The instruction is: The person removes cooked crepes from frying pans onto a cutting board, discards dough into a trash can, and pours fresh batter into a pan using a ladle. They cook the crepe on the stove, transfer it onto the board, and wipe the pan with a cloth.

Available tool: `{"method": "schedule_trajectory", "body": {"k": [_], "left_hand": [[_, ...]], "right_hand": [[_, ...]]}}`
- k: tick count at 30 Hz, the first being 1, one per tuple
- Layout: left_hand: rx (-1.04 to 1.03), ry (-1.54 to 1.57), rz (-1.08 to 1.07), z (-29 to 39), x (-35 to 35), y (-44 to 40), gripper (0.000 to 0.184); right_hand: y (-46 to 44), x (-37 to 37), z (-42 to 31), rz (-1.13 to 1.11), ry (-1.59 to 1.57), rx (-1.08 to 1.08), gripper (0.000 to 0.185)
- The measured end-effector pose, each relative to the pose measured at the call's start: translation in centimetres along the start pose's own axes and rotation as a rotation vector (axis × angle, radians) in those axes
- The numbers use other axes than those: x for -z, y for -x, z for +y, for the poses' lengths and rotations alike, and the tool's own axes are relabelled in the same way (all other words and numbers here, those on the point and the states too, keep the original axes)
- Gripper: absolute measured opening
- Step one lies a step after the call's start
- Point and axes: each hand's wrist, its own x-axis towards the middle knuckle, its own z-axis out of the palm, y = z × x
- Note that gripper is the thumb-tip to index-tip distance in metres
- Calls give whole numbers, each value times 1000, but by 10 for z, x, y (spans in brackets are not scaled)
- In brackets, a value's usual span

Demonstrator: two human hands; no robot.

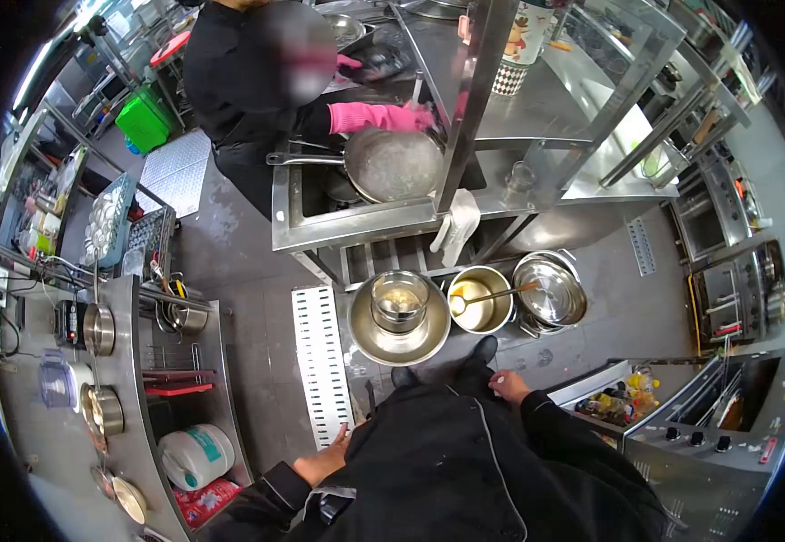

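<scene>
My left hand (325,458) hangs low beside my body, fingers loosely stretched towards the white slotted floor grate (316,352), and nothing shows in it. On the other side, my right hand (510,386) hangs by my thigh with loosely bent fingers and nothing visible in it. On the floor ahead of my shoes stands a wide steel bowl (365,339) with a smaller steel pot (399,316) inside it. Right of it is a steel pot (499,325) with a wooden-handled ladle (501,294) resting across it. Beyond that sits a shiny steel basin (551,294).
A co-worker in pink gloves (374,117) stands at the steel sink (289,239), near a large frying pan (394,167). Steel shelving (135,361) runs along my left. At right, an open drawer (609,397) holding bottles juts out beside the cooking range (727,443).
</scene>
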Motion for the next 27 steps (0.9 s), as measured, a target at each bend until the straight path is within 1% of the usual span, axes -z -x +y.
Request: {"method": "schedule_trajectory", "body": {"k": [1, 3, 4, 5, 8, 9, 12, 16, 20, 24, 25, 27], "left_hand": [[-3, -74, 4, 4, 4, -2, 62], [-13, -214, -1, 21, 29, -41, 62], [-19, -285, 0, 25, 32, -42, 62], [-17, -281, 2, 24, 35, -45, 62], [-91, -58, -26, 20, 39, -52, 66], [-86, -56, -22, 18, 37, -52, 66], [-38, 212, -153, 5, 35, -54, 75], [-9, 300, -209, -4, 27, -53, 82], [23, 319, -241, -5, 20, -52, 83], [61, 384, -216, 5, 28, -50, 87], [60, 384, -214, 4, 25, -50, 87], [50, 489, -119, 2, 17, -50, 64]], "right_hand": [[-3, -1, -3, -2, 2, 5, 19], [-11, -15, 11, 77, 14, -27, 21], [-14, -17, 15, 118, 21, -41, 22], [-13, -18, 16, 117, 26, -41, 22], [-15, -18, 18, 139, 38, -48, 25], [-15, -18, 19, 135, 42, -45, 25], [-29, -24, 33, 132, -54, -41, 23], [-40, -33, 45, 145, -91, 11, 19], [-44, -39, 55, 169, -79, 23, 19], [-43, -39, 56, 182, -83, 19, 19], [-43, -38, 54, 183, -82, 21, 19], [-41, -36, 50, 164, -118, 4, 18]]}}
